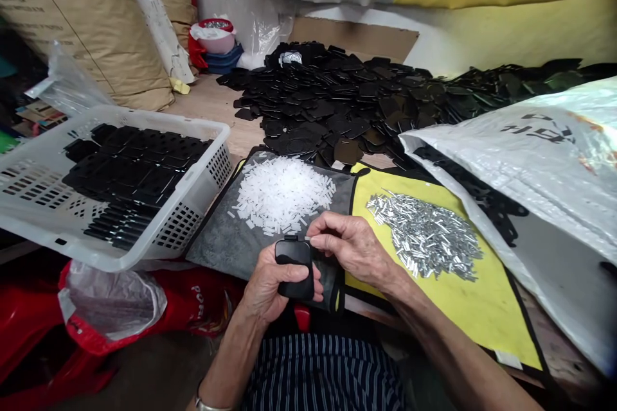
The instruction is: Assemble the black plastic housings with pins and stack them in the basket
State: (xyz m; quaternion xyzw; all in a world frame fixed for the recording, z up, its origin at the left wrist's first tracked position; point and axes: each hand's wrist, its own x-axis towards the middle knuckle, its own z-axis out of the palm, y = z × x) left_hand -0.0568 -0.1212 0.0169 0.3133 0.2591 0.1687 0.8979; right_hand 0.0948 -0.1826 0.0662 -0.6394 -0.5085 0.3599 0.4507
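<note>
**Left hand**: closed firmly around a black plate, a rounded plastic piece with a small tab at its top edge. Fingers wrap across its face; plate stands roughly upright, over the near edge of the grey mat.

**Right hand**: narrow pinch between thumb and fingertips on a silver tube. Tube tip sits just beside the plate's tab; contact cannot be confirmed at this resolution.

**Surroundings:** On the grey mat, a heap of white sticks. To its right, on the yellow mat, a heap of silver tubes; the right wrist is near its left side. Left of the hands, a white basket holds stacked black plates. Beyond both mats, a large loose heap of black pieces covers the far part of the desk. At the right edge, a white woven sack lies over the yellow mat's far corner. Striped trousers show below the hands.
</note>
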